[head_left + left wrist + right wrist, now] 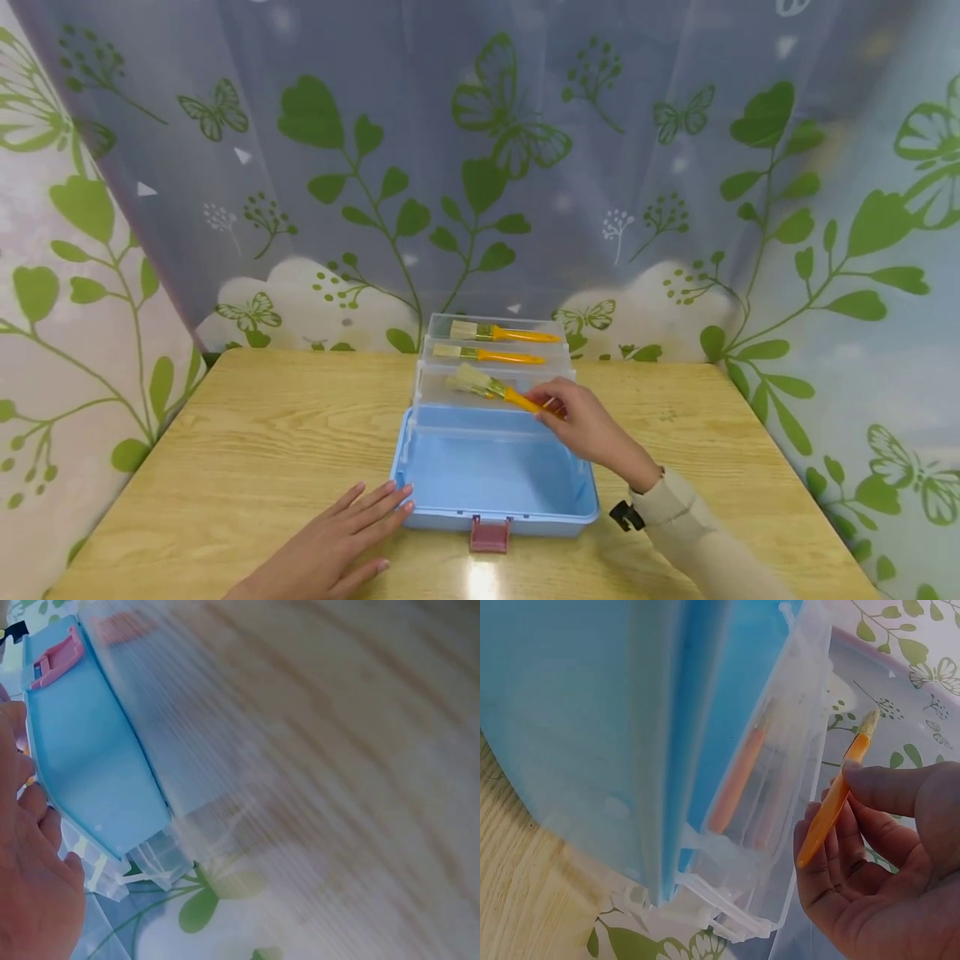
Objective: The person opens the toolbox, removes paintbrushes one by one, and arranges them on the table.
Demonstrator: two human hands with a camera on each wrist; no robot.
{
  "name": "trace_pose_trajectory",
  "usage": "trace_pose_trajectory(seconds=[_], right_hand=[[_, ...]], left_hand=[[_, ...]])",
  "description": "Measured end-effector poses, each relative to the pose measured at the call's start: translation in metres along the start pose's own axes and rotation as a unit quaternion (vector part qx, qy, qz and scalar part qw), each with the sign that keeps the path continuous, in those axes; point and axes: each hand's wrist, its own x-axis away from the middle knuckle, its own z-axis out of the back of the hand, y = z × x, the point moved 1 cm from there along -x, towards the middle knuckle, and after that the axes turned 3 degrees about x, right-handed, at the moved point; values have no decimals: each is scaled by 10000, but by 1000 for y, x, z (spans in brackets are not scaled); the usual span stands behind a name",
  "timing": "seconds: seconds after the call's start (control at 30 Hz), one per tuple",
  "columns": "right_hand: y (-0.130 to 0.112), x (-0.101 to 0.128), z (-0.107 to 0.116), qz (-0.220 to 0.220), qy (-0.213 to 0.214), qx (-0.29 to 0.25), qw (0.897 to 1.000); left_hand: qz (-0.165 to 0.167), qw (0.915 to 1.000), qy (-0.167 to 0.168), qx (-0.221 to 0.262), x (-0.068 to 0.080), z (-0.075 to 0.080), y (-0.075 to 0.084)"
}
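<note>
Head camera looks down over the blue box (495,475), wrist cameras close beside it, left view perhaps motion-blurred

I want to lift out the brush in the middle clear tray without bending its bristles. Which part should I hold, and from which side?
Take the middle brush by its orange handle, coming from above on the right: the handle points right and lies free, with the bristles at the left. The right hand pinches the front brush the same way.

Person, two bare hands: right hand (588,429) is wearing a beige long sleeve (701,533) reaching the wrist, with a black clip (622,516) (probably a camera strap fastening) showing beside the cuff; left hand (330,542) is showing no sleeve.
</note>
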Motion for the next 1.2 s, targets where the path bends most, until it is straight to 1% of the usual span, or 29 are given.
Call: trace_pose_trajectory(seconds=[0.33, 0.47, 0.67, 0.83, 0.97, 1.2], right_hand=[[4, 5, 2, -52, 56, 0, 10000], [6, 6, 1, -96, 42, -20, 9999], [6, 8, 1, -121, 95, -77, 9999], [8, 10, 2, -164, 80, -130, 9997], [9, 11, 2, -218, 75, -202, 9995], [9, 16, 5, -297, 190, -293, 9989]], left_hand=[[-4, 9999, 119, 1, 2, -1, -1], [-42, 9997, 199, 119, 2, -1, 0], [-32, 9997, 193, 156, 1, -2, 0], [-126, 9996, 180, 192, -3, -5, 1], [-117, 9995, 210, 208, -5, -7, 1], [-133, 9997, 159, 108, -7, -6, -1]])
